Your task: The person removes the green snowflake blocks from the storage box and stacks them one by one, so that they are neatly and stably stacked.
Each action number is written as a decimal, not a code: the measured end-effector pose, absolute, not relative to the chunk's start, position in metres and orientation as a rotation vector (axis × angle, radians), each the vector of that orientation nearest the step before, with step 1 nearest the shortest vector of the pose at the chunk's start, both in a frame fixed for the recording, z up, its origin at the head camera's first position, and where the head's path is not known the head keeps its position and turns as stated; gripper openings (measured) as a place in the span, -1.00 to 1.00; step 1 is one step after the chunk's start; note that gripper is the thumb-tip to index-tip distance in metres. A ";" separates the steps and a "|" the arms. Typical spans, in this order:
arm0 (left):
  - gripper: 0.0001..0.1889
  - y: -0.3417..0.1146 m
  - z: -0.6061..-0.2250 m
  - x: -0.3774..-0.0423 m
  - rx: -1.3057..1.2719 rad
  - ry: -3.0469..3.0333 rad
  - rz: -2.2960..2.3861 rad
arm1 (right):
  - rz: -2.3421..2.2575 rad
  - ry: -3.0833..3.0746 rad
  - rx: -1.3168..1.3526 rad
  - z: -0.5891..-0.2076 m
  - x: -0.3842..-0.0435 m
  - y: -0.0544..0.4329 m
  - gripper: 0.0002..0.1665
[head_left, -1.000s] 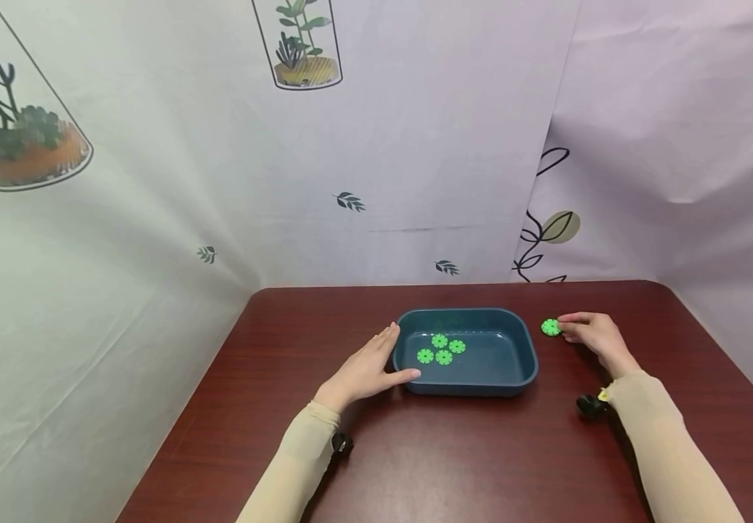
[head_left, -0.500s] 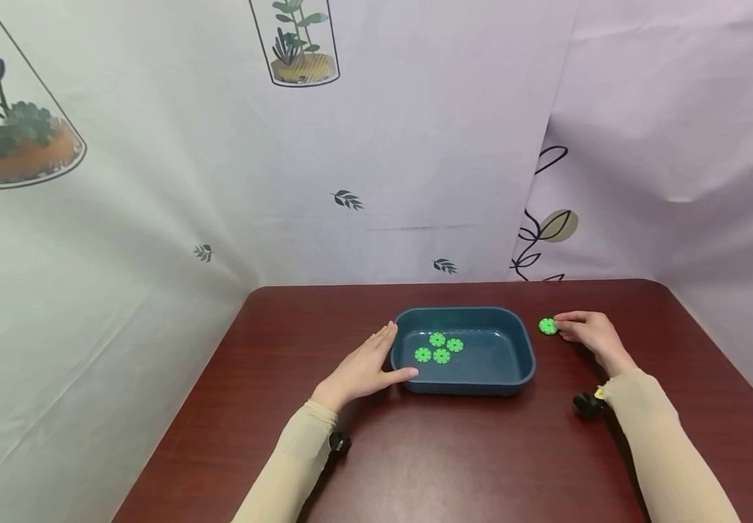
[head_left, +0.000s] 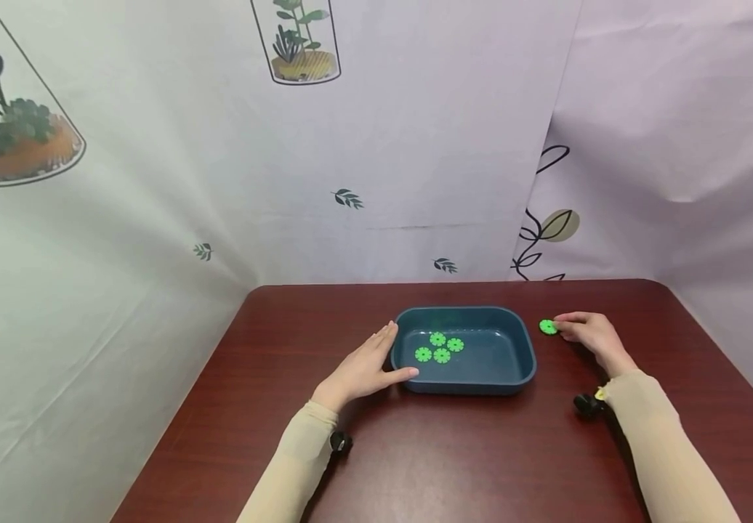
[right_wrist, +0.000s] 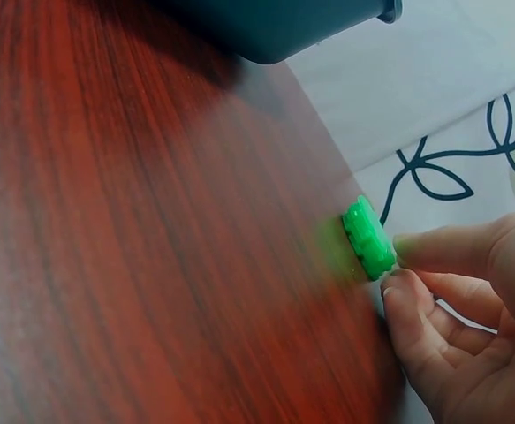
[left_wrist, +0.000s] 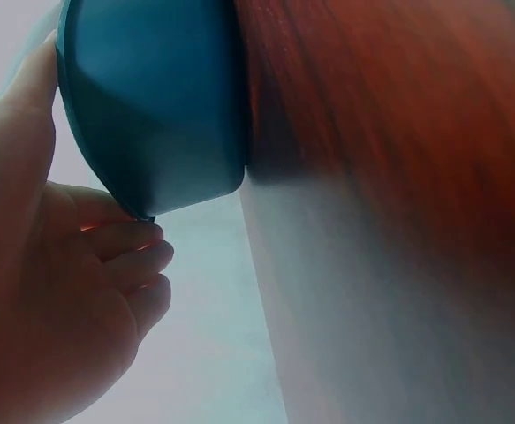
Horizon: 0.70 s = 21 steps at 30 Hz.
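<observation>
My right hand point(head_left: 590, 337) pinches a bright green notched plastic disc point(head_left: 548, 327) between thumb and fingertips. The disc is just beyond the right end of a dark blue rectangular tray point(head_left: 468, 388). Seen in the right wrist view, the disc point(right_wrist: 369, 237) is held by its edge, low over the table. Spread along the tray's left end is my left hand point(head_left: 363, 367), fingers straight and thumb over the near rim. The left wrist view has its fingertips right at the rim of the tray point(left_wrist: 155, 97). Several matching green discs point(head_left: 442, 355) lie flat inside the tray, towards its left side.
The tray stands on a dark red-brown wooden table point(head_left: 455, 457), near its back edge. Behind the table hangs a pale cloth point(head_left: 389, 145) printed with plants. Black wrist cameras point(head_left: 588, 405) sit under both cream sleeves.
Hands, tray and discs keep their places relative to each other. The whole head view has shifted very slightly, and the right hand still pinches the disc.
</observation>
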<state>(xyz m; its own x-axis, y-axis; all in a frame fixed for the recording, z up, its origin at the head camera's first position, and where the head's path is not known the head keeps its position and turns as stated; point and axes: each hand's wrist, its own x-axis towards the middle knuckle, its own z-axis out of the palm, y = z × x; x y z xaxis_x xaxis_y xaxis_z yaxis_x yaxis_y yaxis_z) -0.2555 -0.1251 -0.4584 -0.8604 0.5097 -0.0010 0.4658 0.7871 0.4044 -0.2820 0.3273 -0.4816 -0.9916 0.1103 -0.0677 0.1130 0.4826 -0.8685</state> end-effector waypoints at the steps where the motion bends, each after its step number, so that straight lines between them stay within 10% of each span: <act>1: 0.16 -0.125 -0.458 -0.255 0.783 2.864 0.605 | -1.584 2.701 0.201 -0.482 -0.282 0.327 -0.43; 21: 0.16 -0.124 -0.458 -0.255 0.786 2.866 0.624 | -1.733 2.682 0.158 -0.481 -0.275 0.333 -0.40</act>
